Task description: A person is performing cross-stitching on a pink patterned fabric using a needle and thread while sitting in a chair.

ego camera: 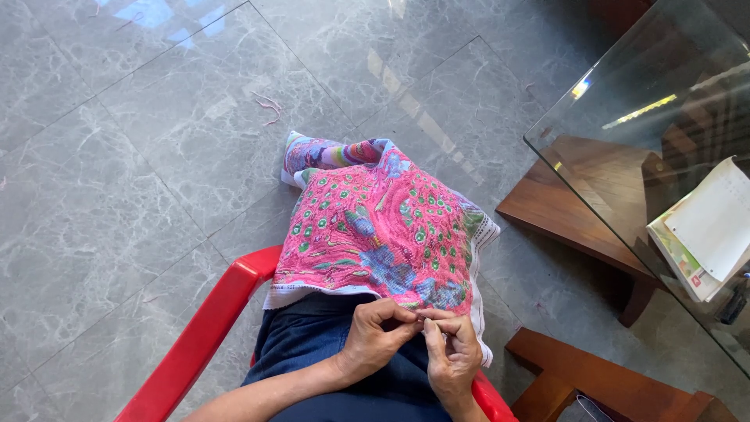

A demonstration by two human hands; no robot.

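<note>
Low in the frame's centre, our left hand (pixel 373 337) and right hand (pixel 451 353) pinch fingertips together at the near edge of the pink cloth (pixel 379 230) spread over our lap. Most of its surface looks stitched already; a bare white border remains.

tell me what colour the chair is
Red plastic chair, seen clearly in the head view.

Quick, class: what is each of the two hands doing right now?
Left hand: fingers pinched shut at the near edge of the pink embroidered cloth.
Right hand: fingers pinched shut beside it; what it grips cannot be told.
</note>
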